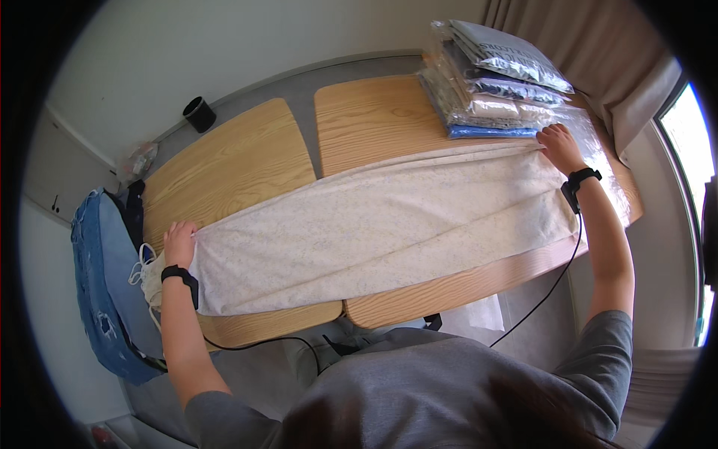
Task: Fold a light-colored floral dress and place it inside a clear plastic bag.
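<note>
A long pale garment point(348, 224) with a faint speckled print lies stretched across two wooden tabletops. My left hand point(179, 241) pinches its far edge at the left end. At the opposite end, the fingers of my right hand point(561, 147) grip the far edge, close beside a stack of bagged clothes. Long creases run through the cloth between my hands. Next to my left wrist sits a bunched cream cloth point(152, 283) with white cords point(141, 264); whether it belongs to the garment I cannot tell.
Folded clothes in clear plastic bags point(493, 84) are stacked at the far right, near a curtain point(611, 67). Clear plastic film point(606, 163) lies under my right forearm. Denim clothing point(106, 280) hangs at the left edge. Black cables run from both wrist straps. A black bin point(199, 114) stands beyond the tables.
</note>
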Tool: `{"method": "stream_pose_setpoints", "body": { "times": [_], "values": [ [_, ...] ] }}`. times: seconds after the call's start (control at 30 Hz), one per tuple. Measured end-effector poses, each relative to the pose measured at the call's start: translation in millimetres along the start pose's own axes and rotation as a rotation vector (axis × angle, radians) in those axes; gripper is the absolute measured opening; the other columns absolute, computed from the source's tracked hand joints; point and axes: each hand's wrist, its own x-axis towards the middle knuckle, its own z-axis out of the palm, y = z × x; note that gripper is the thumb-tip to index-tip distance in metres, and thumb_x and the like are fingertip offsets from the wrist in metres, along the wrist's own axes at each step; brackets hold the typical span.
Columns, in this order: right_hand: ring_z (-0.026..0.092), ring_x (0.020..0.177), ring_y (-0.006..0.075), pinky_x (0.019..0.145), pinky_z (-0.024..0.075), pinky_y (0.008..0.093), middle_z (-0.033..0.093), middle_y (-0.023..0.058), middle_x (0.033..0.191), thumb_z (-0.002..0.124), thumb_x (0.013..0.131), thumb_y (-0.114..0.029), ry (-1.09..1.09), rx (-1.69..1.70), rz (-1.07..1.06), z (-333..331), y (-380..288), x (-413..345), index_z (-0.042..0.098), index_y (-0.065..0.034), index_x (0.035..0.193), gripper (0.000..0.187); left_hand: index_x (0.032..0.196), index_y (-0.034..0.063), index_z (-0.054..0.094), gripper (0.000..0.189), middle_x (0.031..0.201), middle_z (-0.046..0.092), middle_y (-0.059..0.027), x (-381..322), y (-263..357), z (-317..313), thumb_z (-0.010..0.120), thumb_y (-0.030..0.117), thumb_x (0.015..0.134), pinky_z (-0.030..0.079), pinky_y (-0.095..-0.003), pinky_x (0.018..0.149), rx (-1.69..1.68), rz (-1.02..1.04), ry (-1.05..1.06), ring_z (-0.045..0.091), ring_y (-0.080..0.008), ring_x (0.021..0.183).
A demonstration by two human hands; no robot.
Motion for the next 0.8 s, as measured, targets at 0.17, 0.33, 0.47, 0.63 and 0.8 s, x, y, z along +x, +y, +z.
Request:
{"method": "stream_pose_setpoints", "body": {
  "times": [0.17,0.33,0.47,0.63,0.8],
  "values": [
    [0.055,0.093,0.0268,0.084,0.0427,0.0377,0.058,0.0061,0.088,0.065,0.070,-0.005,-0.112,0.079,0.018,-27,-4,-35,0.057,-0.0104,0.092,0.023,0.081,0.0082,0.052,0.017,0.087,0.057,-0.0072,3,-9,7,0.063,0.000,0.070,0.038,-0.0415,0.079,0.049,-0.035,-0.053,0.052,-0.0288,0.094],
    [0.057,0.095,0.0288,0.084,0.0446,0.0394,0.059,0.0079,0.094,0.060,0.076,-0.004,-0.336,0.170,0.050,-12,-21,-74,0.059,-0.0100,0.091,0.016,0.080,0.0061,0.051,0.022,0.081,0.056,-0.0141,3,-20,25,0.064,-0.001,0.064,0.042,-0.0439,0.072,0.040,-0.045,-0.041,0.054,-0.0350,0.085],
    [0.057,0.096,0.0259,0.080,0.0463,0.0377,0.060,0.0069,0.094,0.052,0.083,-0.008,-0.359,0.138,0.097,4,-21,-90,0.058,-0.0102,0.089,0.009,0.081,0.0058,0.053,0.023,0.081,0.058,-0.0138,10,-4,21,0.065,-0.001,0.063,0.042,-0.0437,0.073,0.104,-0.045,-0.051,0.055,-0.0349,0.085],
    [0.062,0.084,0.0252,0.074,0.0476,0.0383,0.062,0.0082,0.083,0.053,0.081,-0.006,-0.188,-0.091,0.348,-6,-21,-75,0.056,-0.0082,0.082,0.003,0.084,0.0053,0.054,0.023,0.083,0.058,-0.0142,7,-7,25,0.064,-0.001,0.064,0.043,-0.0446,0.074,0.127,-0.086,-0.085,0.056,-0.0349,0.087],
    [0.063,0.078,0.0183,0.067,0.0453,0.0308,0.060,0.0023,0.077,0.054,0.079,-0.006,-0.098,-0.457,0.253,5,-15,-78,0.052,-0.0114,0.094,0.016,0.091,0.0035,0.056,0.027,0.090,0.060,-0.0163,9,-13,31,0.062,-0.002,0.065,0.044,-0.0448,0.079,0.095,-0.107,-0.107,0.056,-0.0351,0.092]
  ]
}}
